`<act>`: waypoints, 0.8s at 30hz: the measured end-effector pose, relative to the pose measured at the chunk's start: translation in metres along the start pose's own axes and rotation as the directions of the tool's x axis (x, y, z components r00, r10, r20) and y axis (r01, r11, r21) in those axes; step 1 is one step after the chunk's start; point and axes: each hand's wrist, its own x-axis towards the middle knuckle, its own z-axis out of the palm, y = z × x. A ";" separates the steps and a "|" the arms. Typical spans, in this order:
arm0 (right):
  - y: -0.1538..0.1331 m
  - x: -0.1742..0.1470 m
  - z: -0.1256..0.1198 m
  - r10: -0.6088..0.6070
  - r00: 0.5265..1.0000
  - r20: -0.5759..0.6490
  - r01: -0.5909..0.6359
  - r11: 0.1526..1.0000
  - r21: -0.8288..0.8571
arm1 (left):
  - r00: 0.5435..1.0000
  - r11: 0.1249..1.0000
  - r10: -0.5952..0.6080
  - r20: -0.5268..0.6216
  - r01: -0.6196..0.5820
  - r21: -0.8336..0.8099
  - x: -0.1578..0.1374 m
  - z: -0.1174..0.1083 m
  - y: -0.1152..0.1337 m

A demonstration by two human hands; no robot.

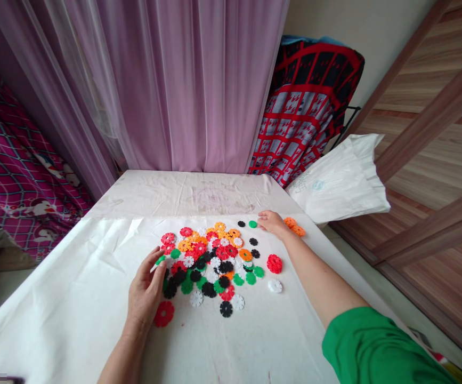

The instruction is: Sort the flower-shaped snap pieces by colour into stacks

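Many notched plastic discs, red, orange, white, black and green, lie in a loose heap (215, 261) on the table. At the heap's left edge my left hand (145, 290) pinches a green disc (160, 260) between thumb and fingers. A large red disc (164, 313) lies just right of that wrist. Beyond the heap's far right side, my right hand (273, 222) has its fingers drawn together at the edge of another green disc (252, 224). A black disc (241, 224) lies left of that one. Orange discs (294, 226) sit together just right of my right hand.
Red discs (274, 263) and white discs (275, 286) sit in small groups left of my right forearm. A white cloth covers the table (74, 298). A white plastic bag (342, 181) stands at the right edge. Purple curtains (199, 85) hang behind.
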 end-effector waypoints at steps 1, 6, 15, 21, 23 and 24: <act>0.000 0.000 -0.001 -0.006 1.000 -0.006 0.006 1.000 -0.018 | 1.000 1.000 0.001 0.000 -0.001 0.000 0.000 0.000 0.000; -0.006 -0.010 -0.008 -0.075 0.997 -0.009 0.073 0.990 -0.121 | 1.000 1.000 0.005 0.005 -0.005 0.009 0.000 -0.001 0.001; -0.046 -0.075 0.031 -0.339 0.853 0.397 0.480 0.807 -0.344 | 1.000 1.000 0.014 0.005 -0.014 -0.007 0.000 -0.001 0.000; -0.059 -0.073 0.038 -0.357 0.896 0.266 0.445 0.731 -0.518 | 1.000 1.000 -0.015 0.012 0.015 -0.022 -0.001 -0.002 0.003; -0.062 -0.076 0.036 -0.366 0.891 0.267 0.453 0.730 -0.511 | 1.000 1.000 -0.011 0.008 0.011 -0.025 0.000 -0.002 0.003; -0.063 -0.080 0.035 -0.377 0.879 0.291 0.476 0.727 -0.496 | 1.000 1.000 -0.006 0.007 0.006 -0.025 0.000 -0.002 0.002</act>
